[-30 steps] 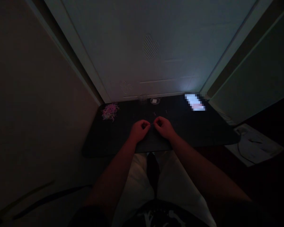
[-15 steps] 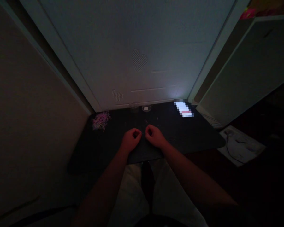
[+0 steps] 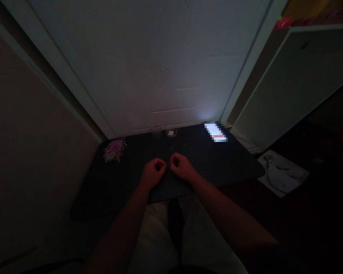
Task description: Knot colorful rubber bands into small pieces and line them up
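First, at the far left corner of the table (image 3: 223, 163), a loose pile of thin pink and purple strips (image 3: 116, 150), well apart from my fingers. Next, my left hand (image 3: 153, 173), about midway between near and far edges; thumb and index tips meet in a pinch. Beyond it, by the far edge, a clear cup (image 3: 156, 132), outline faint. Between my hands, a very thin strand (image 3: 168, 164): I read it as pinched at both ends, though light is poor and the ends are lost at my fingertips. Its long axis runs left to right, roughly along the near edge; little of it is exposed, and neither hand is clearly nearer. By the far edge, a small round dish (image 3: 175, 133) with a white square (image 3: 170, 133); short of it, a few slivers (image 3: 172, 148), just beyond my right hand (image 3: 181, 166). Right thumb and index also together, facing the left pinch across a narrow gap. Last, near the far right corner, a lit phone (image 3: 215, 132), screen blurred out, well apart from both hands.
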Tool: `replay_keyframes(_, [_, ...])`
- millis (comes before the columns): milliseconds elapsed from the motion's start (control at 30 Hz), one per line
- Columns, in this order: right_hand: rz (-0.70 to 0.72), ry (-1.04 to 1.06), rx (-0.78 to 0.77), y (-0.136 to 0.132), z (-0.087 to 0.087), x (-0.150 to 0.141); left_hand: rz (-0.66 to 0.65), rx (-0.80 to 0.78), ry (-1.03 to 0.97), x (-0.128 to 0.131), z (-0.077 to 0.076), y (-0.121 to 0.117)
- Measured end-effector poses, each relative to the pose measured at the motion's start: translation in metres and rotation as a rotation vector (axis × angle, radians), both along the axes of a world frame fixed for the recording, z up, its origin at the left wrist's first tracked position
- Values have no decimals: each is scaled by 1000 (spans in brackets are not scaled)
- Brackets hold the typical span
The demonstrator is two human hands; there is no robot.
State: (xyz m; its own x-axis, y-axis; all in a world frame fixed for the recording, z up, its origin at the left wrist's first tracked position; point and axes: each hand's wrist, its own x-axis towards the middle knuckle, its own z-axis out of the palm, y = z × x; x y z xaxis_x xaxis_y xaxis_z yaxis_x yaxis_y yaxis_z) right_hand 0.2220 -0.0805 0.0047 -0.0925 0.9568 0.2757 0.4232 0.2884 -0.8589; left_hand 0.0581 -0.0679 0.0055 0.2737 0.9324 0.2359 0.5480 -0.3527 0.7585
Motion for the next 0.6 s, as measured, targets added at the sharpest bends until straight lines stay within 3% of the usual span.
replay_keyframes(233, [-20,42,-4,0,0,1,-25,-26,-22,0,2,-1])
replay_keyframes(400, [-116,113,7,5,-3,6,-32,-66,-37,0,7,-3])
replay_keyframes(600, [-130,160,-18,5,-2,6,75,-40,-111,0,4,-2])
